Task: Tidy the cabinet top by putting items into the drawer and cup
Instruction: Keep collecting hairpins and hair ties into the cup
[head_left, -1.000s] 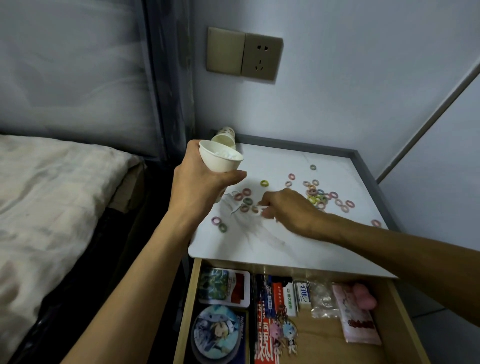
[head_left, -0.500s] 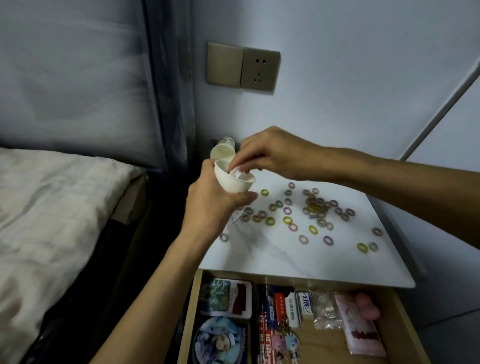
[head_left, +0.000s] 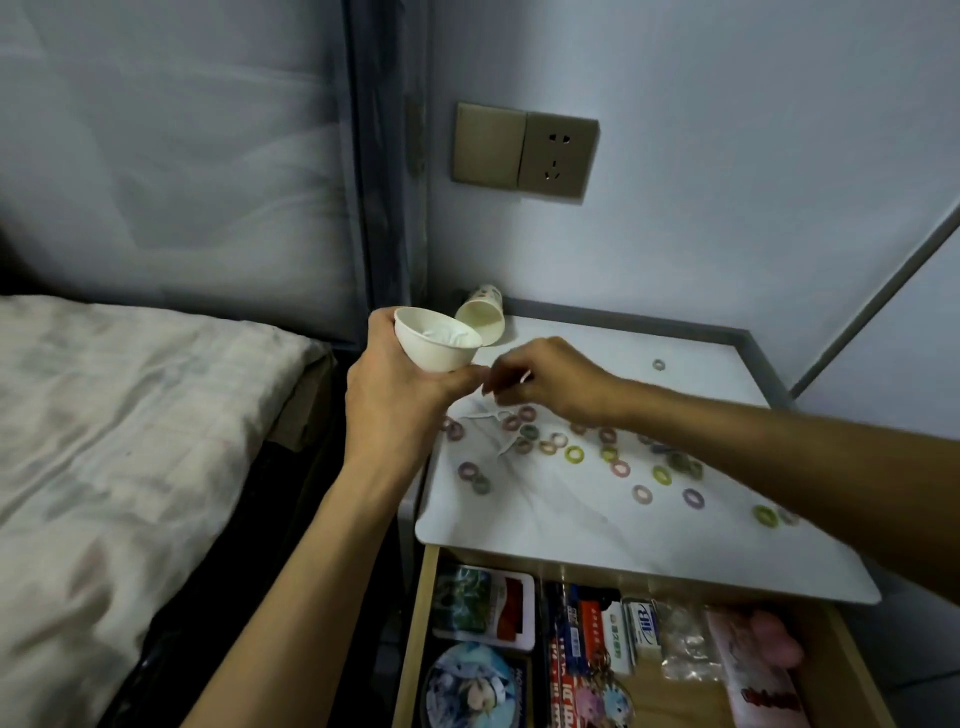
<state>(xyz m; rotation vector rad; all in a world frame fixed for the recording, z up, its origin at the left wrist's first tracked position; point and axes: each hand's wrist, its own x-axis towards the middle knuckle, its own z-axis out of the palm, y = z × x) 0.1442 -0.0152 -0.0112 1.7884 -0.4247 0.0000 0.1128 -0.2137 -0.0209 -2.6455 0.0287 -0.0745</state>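
Since half a second ago the right hand (head_left: 556, 382) has dropped from over the mouth of the small white paper cup (head_left: 434, 345) to just below and beside it, low over the white, faintly veined counter (head_left: 571, 540). The left hand (head_left: 400, 400) wraps its curled fingers round the cup's lower wall and holds it in the air at the counter's near-left corner. It is tipped slightly toward the other hand, I would judge so that each trip from pile to cup stays short. Something pale and crumpled lies inside; what it is cannot be made out.

The right hand's fingers (head_left: 496, 382) are bunched with their tips drawn together beside the left thumb. Whether they pinch anything I cannot tell through the blur.

Under and beyond that hand lie the small pastel elastic rings (head_left: 574, 454), soft matt loops in pink, green and purple, loosely scattered across the counter, with a few thin white slivers among them. They look light and easy to flick away, so a fingertip pinch suits them.

A second paper cup (head_left: 480, 319) lies on its side at the back-left corner. The light wooden drawer (head_left: 413, 623) below stands pulled open, already carrying glossy cards, small boxes and a pink pouch.
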